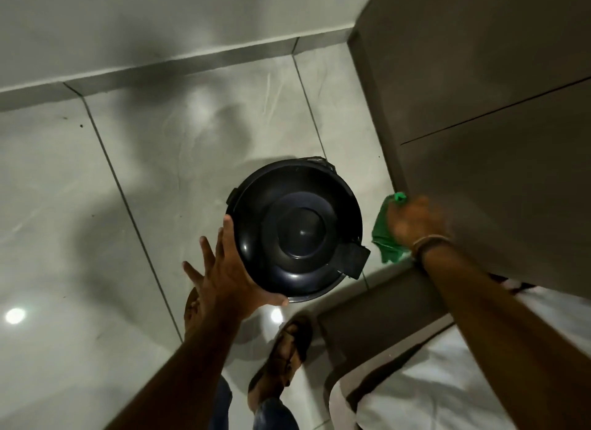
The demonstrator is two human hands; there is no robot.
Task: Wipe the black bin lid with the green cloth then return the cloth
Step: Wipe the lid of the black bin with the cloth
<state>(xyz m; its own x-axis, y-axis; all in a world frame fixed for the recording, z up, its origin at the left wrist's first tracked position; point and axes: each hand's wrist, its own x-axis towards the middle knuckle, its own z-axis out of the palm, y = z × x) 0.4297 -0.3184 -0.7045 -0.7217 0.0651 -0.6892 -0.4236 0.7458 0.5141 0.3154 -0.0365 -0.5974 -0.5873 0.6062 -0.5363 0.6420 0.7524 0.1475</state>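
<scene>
The black bin lid (297,234) lies closed, seen from above. The left hand (224,276), fingers spread and straight, rests against the lid's near-left rim. Just right of the lid, the blurred right hand (412,221) clutches the green cloth (382,234). The cloth looks soft and limp. The lid seems light, stiff and slick, best braced at its rim.

- Glossy pale grey floor tiles (64,205) with thin dark grout lines and a few dark specks (81,126) near the upper left.
- Two round bright light reflections (15,316) on the floor, one at far left, one near the feet.
- Grey skirting (179,63) along the foot of a plain light wall (160,10).
- Tall grey-brown cabinet (495,61) at right, with a thin dark seam (495,109) between its panels.
- Brown strappy sandal (284,349) on a foot, below blue jeans (275,413).
- White fabric (431,391) with a dark band, lower right; kind unclear.
</scene>
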